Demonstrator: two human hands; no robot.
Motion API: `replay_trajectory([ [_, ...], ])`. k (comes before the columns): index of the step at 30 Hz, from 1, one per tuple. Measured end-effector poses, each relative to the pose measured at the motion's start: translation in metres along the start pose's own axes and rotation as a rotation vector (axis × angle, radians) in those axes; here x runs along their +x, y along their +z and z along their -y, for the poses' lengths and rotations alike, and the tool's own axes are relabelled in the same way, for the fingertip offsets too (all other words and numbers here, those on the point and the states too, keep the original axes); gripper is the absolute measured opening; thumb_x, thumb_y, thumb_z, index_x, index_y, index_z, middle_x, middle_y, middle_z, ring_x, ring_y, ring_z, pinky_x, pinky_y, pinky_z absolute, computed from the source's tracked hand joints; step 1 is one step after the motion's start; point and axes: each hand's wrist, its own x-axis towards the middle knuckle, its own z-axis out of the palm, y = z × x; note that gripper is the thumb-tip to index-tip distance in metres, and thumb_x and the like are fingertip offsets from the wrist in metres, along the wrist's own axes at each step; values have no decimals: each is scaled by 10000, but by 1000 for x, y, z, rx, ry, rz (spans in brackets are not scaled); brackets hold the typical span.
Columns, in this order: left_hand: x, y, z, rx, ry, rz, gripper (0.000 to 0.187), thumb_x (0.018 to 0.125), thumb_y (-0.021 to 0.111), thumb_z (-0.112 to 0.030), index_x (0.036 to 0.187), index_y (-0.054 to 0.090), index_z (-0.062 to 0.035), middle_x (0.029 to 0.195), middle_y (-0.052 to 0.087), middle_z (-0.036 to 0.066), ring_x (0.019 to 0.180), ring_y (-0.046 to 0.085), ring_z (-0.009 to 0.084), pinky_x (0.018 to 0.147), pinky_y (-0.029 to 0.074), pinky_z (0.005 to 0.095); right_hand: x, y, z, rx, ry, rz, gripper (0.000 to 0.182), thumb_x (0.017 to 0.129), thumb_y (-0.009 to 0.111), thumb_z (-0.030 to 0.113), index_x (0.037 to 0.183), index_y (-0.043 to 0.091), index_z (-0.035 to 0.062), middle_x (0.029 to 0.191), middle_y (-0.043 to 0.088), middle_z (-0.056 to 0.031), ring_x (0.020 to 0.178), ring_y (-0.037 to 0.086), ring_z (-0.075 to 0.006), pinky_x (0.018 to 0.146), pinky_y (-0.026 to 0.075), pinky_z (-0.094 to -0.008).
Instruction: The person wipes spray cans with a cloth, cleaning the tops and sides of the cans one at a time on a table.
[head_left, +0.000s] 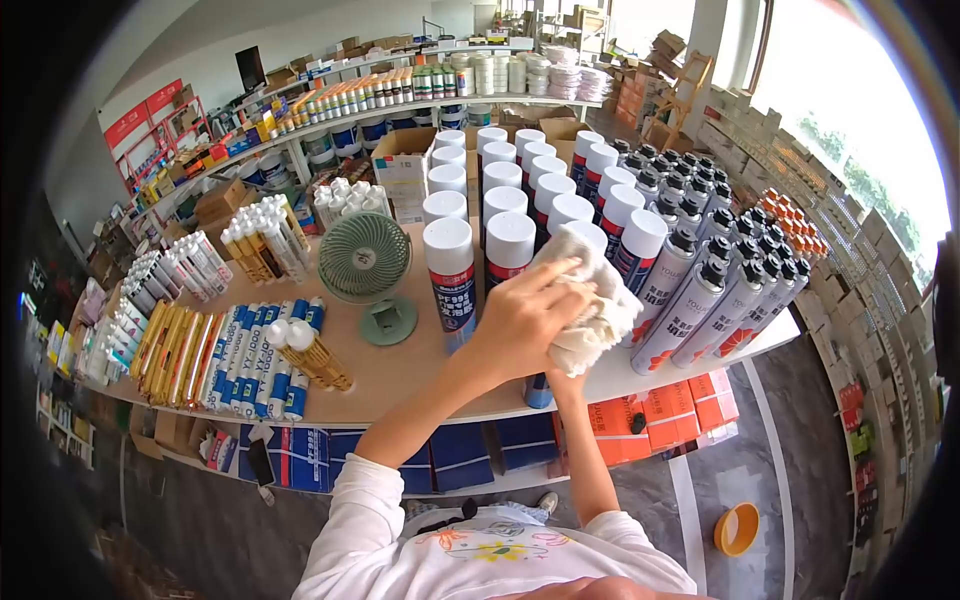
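Right of the fan [365,258], the left hand [535,312] grasped a cloth [603,312] — likely wiping, steadiness needed next — the right hand [565,385] too hidden to tell.

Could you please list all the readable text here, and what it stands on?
"PF995": front-left white-capped can
"发泡胶": same can, lower down
"填缝": grey cans
Too small or blurred to read surely: blue-and-white tubes, blue carton, orange boxes, red signs.
Cloth: no visible text.

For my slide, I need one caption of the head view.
Left hand holding a cloth among white-capped cans, with a green fan standing on the table.
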Motion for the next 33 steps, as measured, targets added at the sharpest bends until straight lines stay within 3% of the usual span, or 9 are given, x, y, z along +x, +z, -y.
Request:
replay_trajectory([
  [3,14,4,-2,-15,14,121,271,676,746,-179,917,686,-70,946,704,90,988,681,270,789,571,372,0,7,4,-208,-197,-117,636,717,833,143,1255,531,-13,1121,647,-125,1014,623,-221,891,488,-359],
  [5,24,5,-1,-35,-40,198,298,679,751,-193,938,695,-59,996,719,128,1006,689,290,808,573,378,6,4,16,115,-51,-136,726,716,845,160,1316,480,-27,1216,613,-157,1088,591,-220,955,455,-369],
  [8,24,11,-2,-132,-224,258,350,662,756,-178,975,696,-34,1031,712,175,979,692,310,807,570,386,14,-8,17,-50,42,-72,829,706,866,194,1363,412,-30,1233,596,-160,1103,581,-222,966,448,-365],
  [10,15,19,2,-72,-251,7,415,639,769,-155,1022,693,-12,1069,700,206,997,686,330,831,564,394,17,-4,22,-126,-78,-135,846,696,879,216,1354,408,-30,1183,619,-148,1042,608,-220,923,473,-346],
  [14,3,8,-5,-54,-344,7,440,622,790,-109,1037,695,6,1103,698,193,1105,653,332,901,543,400,22,1,30,-53,-71,-167,848,705,874,214,1366,401,-27,1216,621,-179,1058,624,-235,923,484,-347],
  [24,20,29,-2,41,57,101,258,686,746,-126,942,725,-98,1014,723,87,1007,689,293,825,572,398,8,-4,-2,-133,-37,-70,739,768,818,179,1373,437,-8,1270,593,-177,1150,600,-272,992,453,-373],
  [27,35,18,3,-161,-274,110,301,688,742,-83,978,705,-12,888,715,181,777,716,310,686,566,375,24,0,34,-74,-48,-96,811,719,857,214,1363,413,-1,1230,603,-183,1090,614,-274,941,475,-368],
  [31,11,13,24,-441,-527,110,364,708,766,-53,1051,685,37,943,729,177,828,734,277,687,547,300,24,4,36,-65,-49,-192,834,677,872,229,1325,397,3,1136,622,-170,1020,627,-234,897,496,-363],
  [33,-9,22,22,-399,-477,-18,378,685,775,-76,1039,688,23,1009,715,187,913,712,314,759,552,337,24,5,34,-61,-54,-194,818,668,879,217,1300,405,2,1137,628,-162,1028,634,-225,894,501,-352],
])
